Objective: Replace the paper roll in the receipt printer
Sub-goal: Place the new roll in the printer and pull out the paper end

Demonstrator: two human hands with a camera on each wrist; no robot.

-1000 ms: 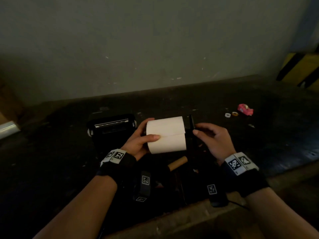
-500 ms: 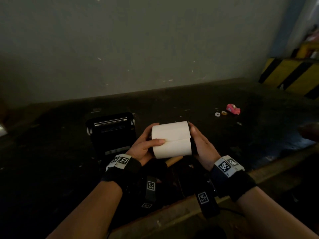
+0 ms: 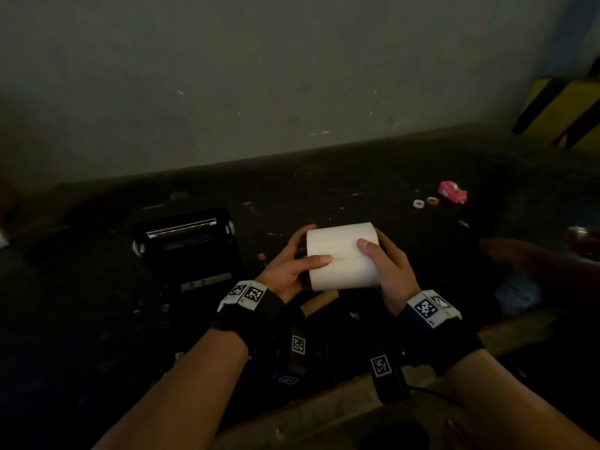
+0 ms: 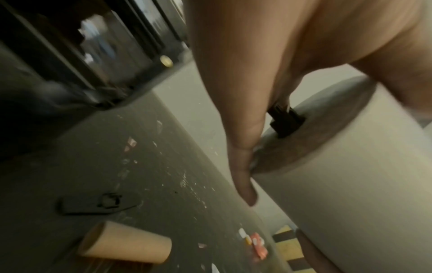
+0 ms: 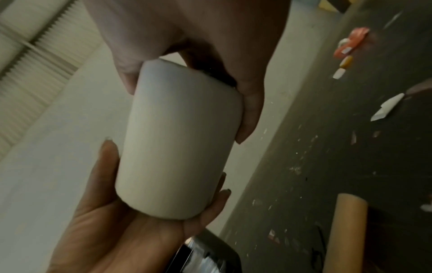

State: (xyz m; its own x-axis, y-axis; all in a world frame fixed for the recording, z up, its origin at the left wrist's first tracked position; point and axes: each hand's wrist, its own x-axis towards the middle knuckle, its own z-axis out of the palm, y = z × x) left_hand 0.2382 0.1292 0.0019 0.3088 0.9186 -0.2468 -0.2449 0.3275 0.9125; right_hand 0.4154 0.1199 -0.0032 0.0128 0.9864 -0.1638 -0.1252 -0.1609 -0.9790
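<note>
I hold a white paper roll (image 3: 344,256) (image 5: 177,144) (image 4: 346,175) sideways above the dark table, one hand at each end. My left hand (image 3: 293,263) grips its left end, thumb across the front. My right hand (image 3: 386,264) grips the right end, thumb on top. A black spindle (image 4: 284,121) sticks out of the roll's left end in the left wrist view. The black receipt printer (image 3: 188,245) stands to the left of the roll. An empty brown cardboard core (image 3: 319,303) (image 4: 126,243) (image 5: 346,230) lies on the table under the roll.
A pink toy (image 3: 452,191) and two small rings (image 3: 425,202) lie at the back right. A flat black plastic part (image 4: 98,203) rests near the core. Paper scraps dot the table (image 3: 357,190). A yellow-and-black striped barrier (image 3: 565,108) stands far right.
My right hand has pushed the black spindle into the roll and closed over the roll's right end, its thumb now on top. The roll stays in my left hand.
</note>
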